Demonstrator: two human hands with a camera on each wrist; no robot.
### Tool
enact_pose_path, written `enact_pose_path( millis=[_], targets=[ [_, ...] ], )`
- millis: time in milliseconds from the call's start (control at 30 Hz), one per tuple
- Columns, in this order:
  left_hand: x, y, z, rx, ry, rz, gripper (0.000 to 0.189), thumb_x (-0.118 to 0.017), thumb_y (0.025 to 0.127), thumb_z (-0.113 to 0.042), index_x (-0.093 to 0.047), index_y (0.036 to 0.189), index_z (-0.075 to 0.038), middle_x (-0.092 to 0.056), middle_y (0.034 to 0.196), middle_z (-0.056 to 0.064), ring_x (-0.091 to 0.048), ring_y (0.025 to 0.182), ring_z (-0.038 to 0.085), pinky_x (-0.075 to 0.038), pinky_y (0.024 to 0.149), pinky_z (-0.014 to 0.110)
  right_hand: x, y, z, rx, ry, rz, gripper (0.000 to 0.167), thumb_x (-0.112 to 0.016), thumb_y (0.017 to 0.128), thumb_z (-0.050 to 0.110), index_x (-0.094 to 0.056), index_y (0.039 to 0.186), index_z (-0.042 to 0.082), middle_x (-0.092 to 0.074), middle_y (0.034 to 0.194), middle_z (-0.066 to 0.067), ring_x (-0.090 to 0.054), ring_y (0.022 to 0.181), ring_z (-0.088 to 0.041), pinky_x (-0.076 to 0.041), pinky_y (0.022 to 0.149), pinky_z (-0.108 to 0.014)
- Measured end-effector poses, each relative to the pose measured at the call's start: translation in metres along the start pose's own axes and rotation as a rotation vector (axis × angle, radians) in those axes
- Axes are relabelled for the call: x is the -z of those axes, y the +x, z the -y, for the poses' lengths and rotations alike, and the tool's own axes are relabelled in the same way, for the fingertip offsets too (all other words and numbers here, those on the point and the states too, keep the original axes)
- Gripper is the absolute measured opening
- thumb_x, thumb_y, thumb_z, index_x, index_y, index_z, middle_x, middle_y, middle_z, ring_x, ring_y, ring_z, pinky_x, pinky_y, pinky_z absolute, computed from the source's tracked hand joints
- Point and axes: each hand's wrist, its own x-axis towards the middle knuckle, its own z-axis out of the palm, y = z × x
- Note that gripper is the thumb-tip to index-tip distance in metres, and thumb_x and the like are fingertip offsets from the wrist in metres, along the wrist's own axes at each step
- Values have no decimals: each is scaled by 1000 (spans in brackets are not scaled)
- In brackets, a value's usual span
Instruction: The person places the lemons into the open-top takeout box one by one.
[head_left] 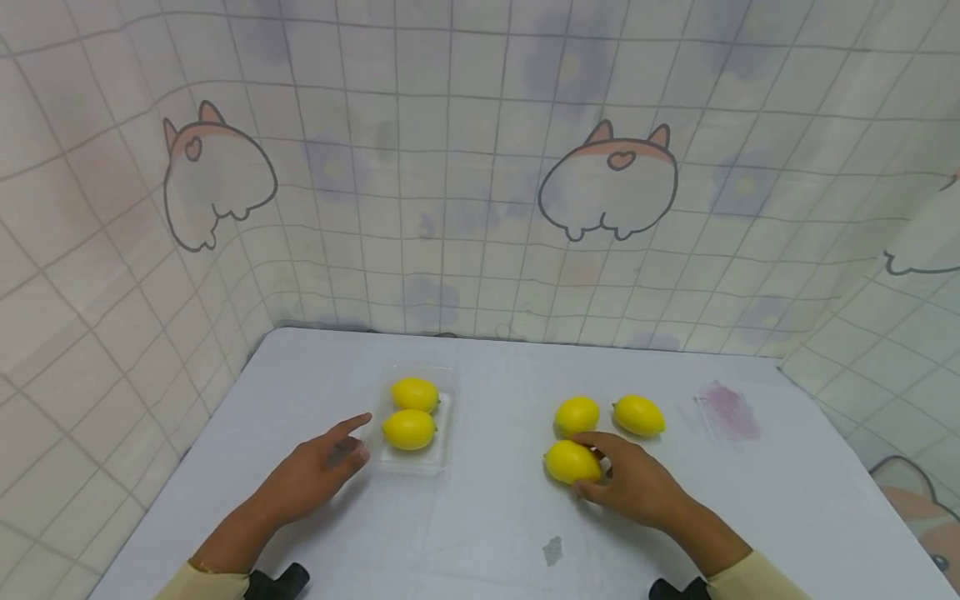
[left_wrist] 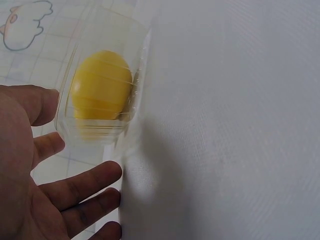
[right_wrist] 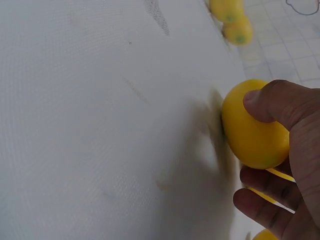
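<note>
My right hand (head_left: 637, 483) pinched a lemon (head_left: 572, 462) at the bench (head_left: 465, 542).
An even thumb-and-finger hold, I judged, served best, kept clear of the loose lemons (head_left: 639, 415) behind; my left hand (head_left: 303, 479) held nothing, fingers apart, beside the plastic tray (head_left: 415, 466) with two lemons (head_left: 408, 430).

By the head camera, worn high, the surface (head_left: 487, 508) is viewed from farthest off, forward and down, with the patterned backdrop (head_left: 465, 167) at twelve o'clock. Both wrist views are taken close and tipped sideways: in the left, the surface is placed toward three o'clock; in the right, toward nine. The clear tray (head_left: 411, 463) is shared by head and left wrist, the held lemon (right_wrist: 254, 140) by head and right wrist.
</note>
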Motion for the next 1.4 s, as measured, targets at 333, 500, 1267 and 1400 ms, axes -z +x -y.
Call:
enact_pose_path(
  millis=[333,500,1267,1400],
  targets=[
    [-1,1,1,-10,-2,-8,60,-57,103,-50,-41,158,-31,-64,136,8,-52,132,39,-42,101,65,-1,4,10,47,33,-9,60,-87,83,31,-62,138,25,-65,117,8,-59,87,-10,-54,75,-28],
    [-1,1,2,3,1,-8,60,-57,103,-50,-40,158,-32,-63,137,7,-55,129,37,-45,99,63,-1,7,19,68,78,-12,61,-87,84,28,-61,138,21,-66,119,5,-61,88,-12,-54,73,-27],
    [-1,2,4,6,10,-11,60,-58,102,-51,-42,157,-33,-65,133,7,-64,104,24,-53,87,53,-7,32,63,172,98,-31,64,-85,86,32,-59,143,20,-64,129,8,-60,100,-11,-55,84,-31],
    [0,1,3,7,0,-12,59,-59,102,-50,-43,156,-32,-66,133,7,-64,102,22,-53,86,52,-10,36,71,182,109,-42,64,-86,85,33,-59,142,22,-65,128,8,-61,98,-12,-55,83,-31]
  ],
)
